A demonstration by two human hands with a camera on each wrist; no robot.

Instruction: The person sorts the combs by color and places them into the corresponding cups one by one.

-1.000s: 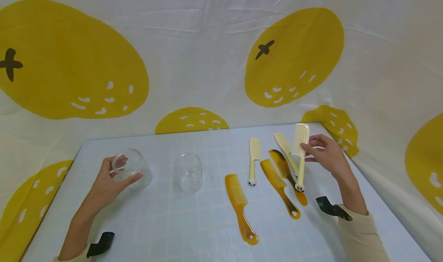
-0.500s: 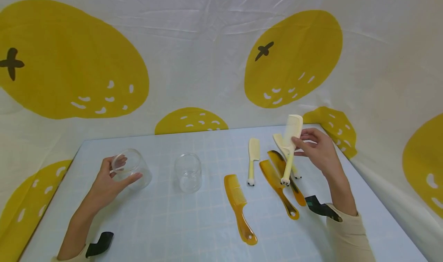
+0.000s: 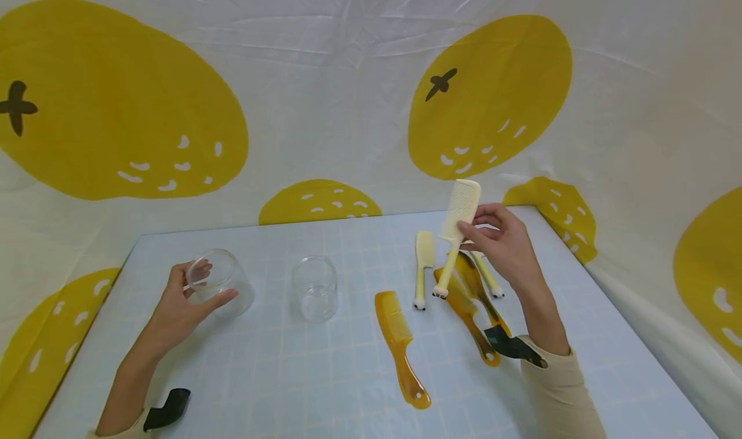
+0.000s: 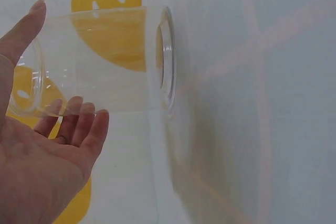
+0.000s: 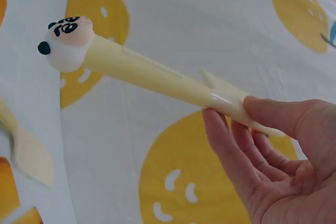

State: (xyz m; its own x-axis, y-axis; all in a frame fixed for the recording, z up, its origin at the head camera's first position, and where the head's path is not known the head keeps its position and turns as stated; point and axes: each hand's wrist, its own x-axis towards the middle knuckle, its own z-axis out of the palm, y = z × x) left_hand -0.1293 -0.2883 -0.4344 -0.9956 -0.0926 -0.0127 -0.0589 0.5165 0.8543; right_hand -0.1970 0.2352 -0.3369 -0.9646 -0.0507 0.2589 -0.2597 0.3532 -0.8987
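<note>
My left hand (image 3: 180,313) holds a clear glass cup (image 3: 236,278) near its rim, thumb on one side and fingers on the other. The cup's base (image 4: 167,59) is at the tabletop in the left wrist view. With thumb and fingers, my right hand (image 3: 509,246) pinches a pale yellow comb (image 3: 464,201) where head meets handle. Its teeth point up-left, and a white panda head (image 5: 68,45) caps the handle. The held comb is raised above the other combs. Below it lie two amber combs (image 3: 462,305), partly hidden by the held comb and the right wrist.
A second clear glass cup (image 3: 315,291) stands mid-table. To its right lie a pale yellow comb (image 3: 425,252) and an amber comb (image 3: 399,329). Another pale comb (image 3: 489,277) is half covered by the right hand. A lemon-print cloth (image 3: 324,123) hangs behind the table.
My right hand has carried the pale yellow comb left and upward, its handle tilting further left. The left hand and its glass cup stay where they were.
</note>
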